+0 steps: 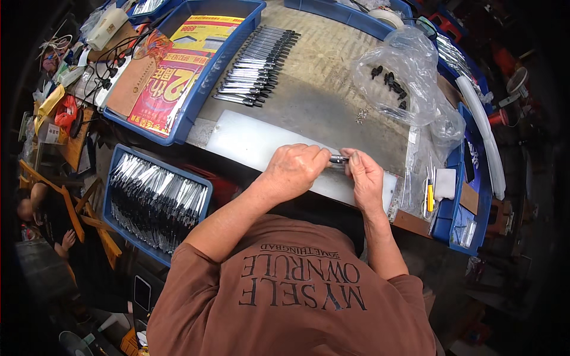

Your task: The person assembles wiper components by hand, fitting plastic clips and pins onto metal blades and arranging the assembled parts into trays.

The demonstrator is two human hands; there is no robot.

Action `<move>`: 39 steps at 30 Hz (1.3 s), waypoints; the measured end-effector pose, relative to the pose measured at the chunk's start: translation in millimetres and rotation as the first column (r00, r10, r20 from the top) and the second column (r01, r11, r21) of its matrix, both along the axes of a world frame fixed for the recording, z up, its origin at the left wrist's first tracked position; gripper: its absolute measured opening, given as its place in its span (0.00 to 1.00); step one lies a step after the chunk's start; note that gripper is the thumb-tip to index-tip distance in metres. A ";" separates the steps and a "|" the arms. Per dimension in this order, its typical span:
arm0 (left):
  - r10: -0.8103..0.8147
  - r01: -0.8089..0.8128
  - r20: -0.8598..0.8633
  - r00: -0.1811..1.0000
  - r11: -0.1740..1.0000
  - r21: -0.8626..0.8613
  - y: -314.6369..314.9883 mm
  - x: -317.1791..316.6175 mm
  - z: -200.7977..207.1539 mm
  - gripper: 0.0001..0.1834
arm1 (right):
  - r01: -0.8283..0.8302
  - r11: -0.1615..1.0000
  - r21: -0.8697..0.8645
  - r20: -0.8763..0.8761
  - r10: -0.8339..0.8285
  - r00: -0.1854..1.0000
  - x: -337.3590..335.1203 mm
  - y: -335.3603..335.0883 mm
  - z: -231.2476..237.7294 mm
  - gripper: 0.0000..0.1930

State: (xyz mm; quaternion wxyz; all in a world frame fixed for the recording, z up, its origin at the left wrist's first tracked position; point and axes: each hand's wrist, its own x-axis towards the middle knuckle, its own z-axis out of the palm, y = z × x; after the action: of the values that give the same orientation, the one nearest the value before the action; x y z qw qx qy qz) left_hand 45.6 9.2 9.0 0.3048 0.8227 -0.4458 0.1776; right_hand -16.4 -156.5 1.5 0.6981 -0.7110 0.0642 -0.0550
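Above a long white board (pixel 249 137) at the table's near edge, my two hands meet on a slim black and silver pen-like piece (pixel 338 159). My left hand (pixel 292 171) is closed round its left end, the thumb and fingers hiding that part. Its right end sits in a pinch of my right hand (pixel 365 176). Similar pen-like pieces (pixel 256 66) lie side by side in a slanted row beyond the board. Small black parts (pixel 392 85) rest on a clear plastic bag (pixel 409 50) at the right, and tiny metal bits (pixel 361 115) are heaped nearer.
A blue bin (pixel 209 193) packed with pen-like pieces stands low at the left. Another blue tray (pixel 189 121) holds printed sheets. By the right edge lie a yellow-handled tool (pixel 430 196) and a white block (pixel 445 183). A person (pixel 50 222) is at the far left.
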 end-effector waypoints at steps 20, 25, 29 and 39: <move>0.320 -0.326 0.064 0.945 0.924 0.199 61.9 186.5 -8.3 0.09 | 0.134 0.788 -0.601 0.322 0.085 0.943 -2.5 -3.0 -22.5 0.05; 0.301 -0.313 0.088 0.950 0.921 0.231 52.5 218.7 -23.1 0.08 | 0.136 0.789 -0.600 0.320 0.081 0.944 -2.2 -3.5 -22.4 0.05; 0.255 -0.264 0.069 0.965 0.920 0.290 50.4 228.7 -26.6 0.08 | 0.133 0.791 -0.597 0.319 0.082 0.944 -1.5 -4.9 -23.6 0.05; 0.281 -0.259 0.007 0.960 0.876 0.407 49.7 230.1 -26.4 0.10 | 0.129 0.786 -0.604 0.299 0.074 0.952 -1.5 -4.3 -21.3 0.05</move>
State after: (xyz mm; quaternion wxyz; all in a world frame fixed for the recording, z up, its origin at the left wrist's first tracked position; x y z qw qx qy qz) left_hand 275.7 58.9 -17.5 0.1121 0.9262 -0.3455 0.1008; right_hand -18.0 -160.8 -19.8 0.4280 -0.8813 -0.0557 -0.1927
